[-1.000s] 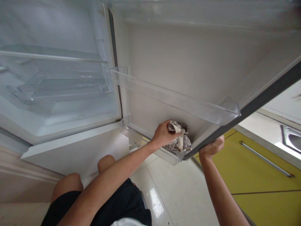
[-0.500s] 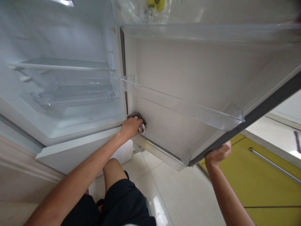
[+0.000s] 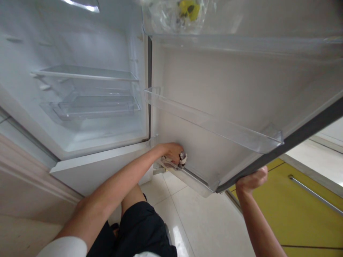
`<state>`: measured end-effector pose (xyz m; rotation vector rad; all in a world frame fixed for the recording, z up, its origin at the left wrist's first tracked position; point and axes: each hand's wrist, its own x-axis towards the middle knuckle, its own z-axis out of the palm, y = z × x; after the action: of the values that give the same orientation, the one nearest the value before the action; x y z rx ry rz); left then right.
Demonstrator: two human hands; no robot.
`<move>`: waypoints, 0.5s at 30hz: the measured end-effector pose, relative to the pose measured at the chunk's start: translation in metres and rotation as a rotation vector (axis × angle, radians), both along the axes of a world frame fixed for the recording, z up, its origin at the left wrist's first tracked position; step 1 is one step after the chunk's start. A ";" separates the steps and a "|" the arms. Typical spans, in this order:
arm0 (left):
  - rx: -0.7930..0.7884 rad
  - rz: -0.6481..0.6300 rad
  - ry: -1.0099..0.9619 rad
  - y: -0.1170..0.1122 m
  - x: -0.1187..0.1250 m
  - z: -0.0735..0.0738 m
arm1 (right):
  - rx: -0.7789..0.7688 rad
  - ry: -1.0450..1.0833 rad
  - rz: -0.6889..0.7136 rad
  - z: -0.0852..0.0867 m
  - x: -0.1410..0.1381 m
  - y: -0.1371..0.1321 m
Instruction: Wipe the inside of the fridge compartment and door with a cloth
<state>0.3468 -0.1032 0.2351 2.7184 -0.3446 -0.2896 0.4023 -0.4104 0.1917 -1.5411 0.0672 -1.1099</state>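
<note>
On our fridge door (image 3: 227, 82), the lowest shelf (image 3: 198, 181) bears a cloth (image 3: 183, 158); the top bin (image 3: 254, 41) holds a clear bag (image 3: 171, 16).

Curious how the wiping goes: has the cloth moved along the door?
Yes. The cloth in the left hand went from the outer corner of the door to its hinge end, under the shelf.

left hand (image 3: 173, 152) pressing cloth (image 3: 183, 159) into lower door bin (image 3: 199, 184), right hand (image 3: 250, 180) gripping fridge door (image 3: 294, 134) edge

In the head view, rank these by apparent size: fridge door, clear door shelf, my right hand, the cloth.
1. fridge door
2. clear door shelf
3. right hand
4. cloth, mostly hidden inside the left hand, so this ranks only the visible bit
</note>
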 end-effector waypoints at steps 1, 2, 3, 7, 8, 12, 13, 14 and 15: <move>-0.027 -0.052 0.025 -0.013 0.002 -0.003 | -0.004 -0.003 -0.001 0.000 0.000 0.000; -0.049 -0.099 0.046 -0.026 0.003 -0.006 | -0.007 -0.003 0.000 0.000 0.000 0.000; -0.078 -0.143 0.056 -0.041 0.004 -0.010 | -0.009 -0.003 0.001 0.000 0.000 -0.001; -0.263 -0.261 -0.019 -0.092 0.002 -0.025 | -0.020 0.002 0.009 -0.001 0.001 -0.003; -0.300 -0.263 -0.053 -0.100 0.000 -0.027 | -0.024 0.002 0.009 -0.001 0.001 -0.003; -0.291 -0.183 -0.117 -0.108 -0.011 -0.028 | -0.043 -0.006 0.003 -0.002 0.000 -0.004; -0.268 -0.167 -0.125 -0.104 -0.015 -0.025 | -0.046 -0.006 -0.001 -0.003 0.000 -0.004; -0.242 -0.158 -0.144 -0.098 -0.019 -0.022 | -0.047 -0.009 -0.004 -0.004 0.001 -0.004; -0.208 -0.152 -0.176 -0.091 -0.024 -0.018 | -0.046 -0.014 -0.005 -0.005 0.002 -0.004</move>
<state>0.3225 -0.1941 0.2172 2.5218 -0.5986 -0.0511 0.4044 -0.4149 0.1871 -1.5747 0.0368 -1.1327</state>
